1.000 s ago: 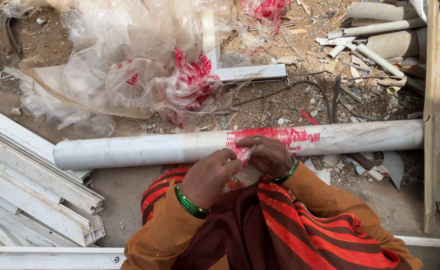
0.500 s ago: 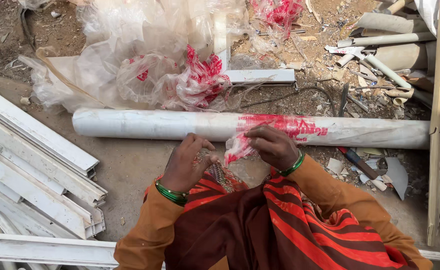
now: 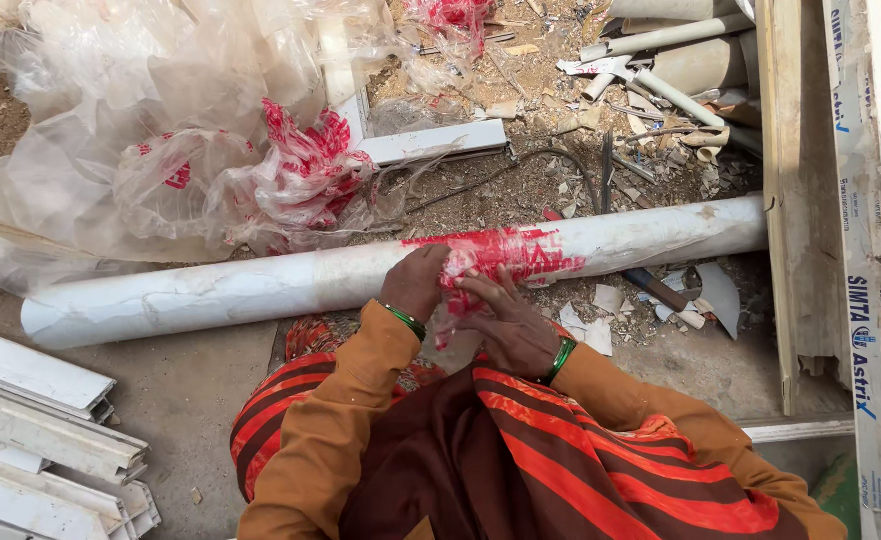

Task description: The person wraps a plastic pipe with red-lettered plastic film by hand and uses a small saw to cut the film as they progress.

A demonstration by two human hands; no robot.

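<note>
Both hands work at the red-printed plastic film (image 3: 506, 255) that clings to the long white pipe (image 3: 261, 290) lying across the dirt floor. The left hand (image 3: 419, 283) is closed on the pipe at the left edge of the red patch, knuckles up, pressing where the film starts. The right hand (image 3: 506, 322) sits just below it, fingers pinching a loose, crumpled tongue of the film and drawing it off the pipe toward the body.

Half a second ago the two hands were lower, off the pipe, with a strip of film held between them; now both are up against the pipe, the left one touching it. In my judgement the film is only partly lifted: most of the red patch lies flat on the pipe to the right of the hands.

Green bangles (image 3: 561, 358) ring both wrists. Beyond the pipe lies a heap of clear plastic wrapping (image 3: 141, 130) with red print. White profile sections (image 3: 41, 430) are stacked at the lower left of the floor, and thinner white pipes (image 3: 676, 50) lie among rubble at the top right. A tall white frame (image 3: 866, 250) runs down the right side.
</note>
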